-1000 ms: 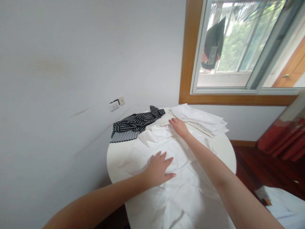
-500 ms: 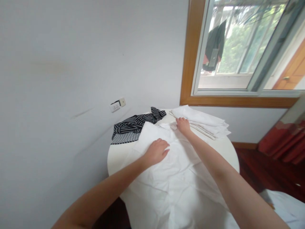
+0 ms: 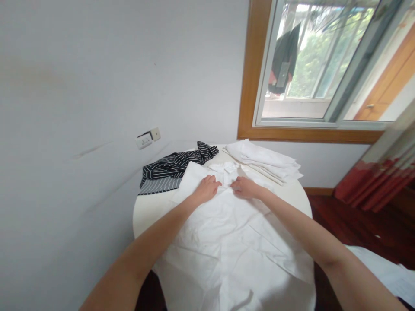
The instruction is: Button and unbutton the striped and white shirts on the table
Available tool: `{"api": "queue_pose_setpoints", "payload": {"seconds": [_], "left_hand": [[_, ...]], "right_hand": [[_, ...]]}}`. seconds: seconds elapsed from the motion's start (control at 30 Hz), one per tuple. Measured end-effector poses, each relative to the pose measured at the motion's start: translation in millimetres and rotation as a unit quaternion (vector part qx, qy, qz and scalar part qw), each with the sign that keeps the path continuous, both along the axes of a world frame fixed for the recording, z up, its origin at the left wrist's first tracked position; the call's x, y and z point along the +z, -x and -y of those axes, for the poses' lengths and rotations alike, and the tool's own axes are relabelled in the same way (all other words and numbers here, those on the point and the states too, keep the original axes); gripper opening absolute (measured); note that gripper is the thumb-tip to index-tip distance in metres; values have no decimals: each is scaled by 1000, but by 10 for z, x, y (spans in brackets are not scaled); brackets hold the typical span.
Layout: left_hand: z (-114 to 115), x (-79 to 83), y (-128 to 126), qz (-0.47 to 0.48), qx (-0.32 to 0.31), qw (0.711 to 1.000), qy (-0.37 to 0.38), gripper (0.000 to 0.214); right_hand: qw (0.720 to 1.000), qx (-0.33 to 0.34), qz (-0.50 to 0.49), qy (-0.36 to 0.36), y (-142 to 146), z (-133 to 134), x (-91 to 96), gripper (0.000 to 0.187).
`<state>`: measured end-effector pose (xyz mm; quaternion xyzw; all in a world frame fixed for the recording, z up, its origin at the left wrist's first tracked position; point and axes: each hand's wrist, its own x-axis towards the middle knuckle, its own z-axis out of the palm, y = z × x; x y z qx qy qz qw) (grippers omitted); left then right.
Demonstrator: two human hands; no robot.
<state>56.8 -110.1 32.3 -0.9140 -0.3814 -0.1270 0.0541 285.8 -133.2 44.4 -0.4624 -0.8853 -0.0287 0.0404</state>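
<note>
A white shirt (image 3: 223,233) lies spread over a round white table (image 3: 142,216), its lower part hanging over the near edge. Just below its collar, my left hand (image 3: 208,188) has its fingers closed on the cloth left of the front strip. My right hand (image 3: 245,188) pinches the shirt on the other side of that strip. A small gap of white cloth separates the two hands. The fingertips are partly hidden against the fabric.
Behind the shirt to the left lies a crumpled black-and-white striped garment (image 3: 175,165). Folded white clothes (image 3: 264,160) are stacked at the table's back right. A wall with a socket (image 3: 144,140) borders the left. White cloth (image 3: 379,268) lies low at right.
My right hand has come back from the folded stack's edge to the shirt front. My left hand has moved up toward the collar, so both hands are now close together.
</note>
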Motion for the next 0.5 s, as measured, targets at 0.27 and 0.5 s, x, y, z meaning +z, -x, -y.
{"api": "queue_pose_setpoints", "payload": {"seconds": [0.27, 0.5], "left_hand": [[138, 82, 251, 63, -63, 995, 47, 31], [312, 275, 746, 84, -36, 996, 11, 32]], "right_hand": [[997, 57, -49, -26, -214, 213, 117, 13], [999, -15, 31, -17, -692, 497, 409, 5]]}}
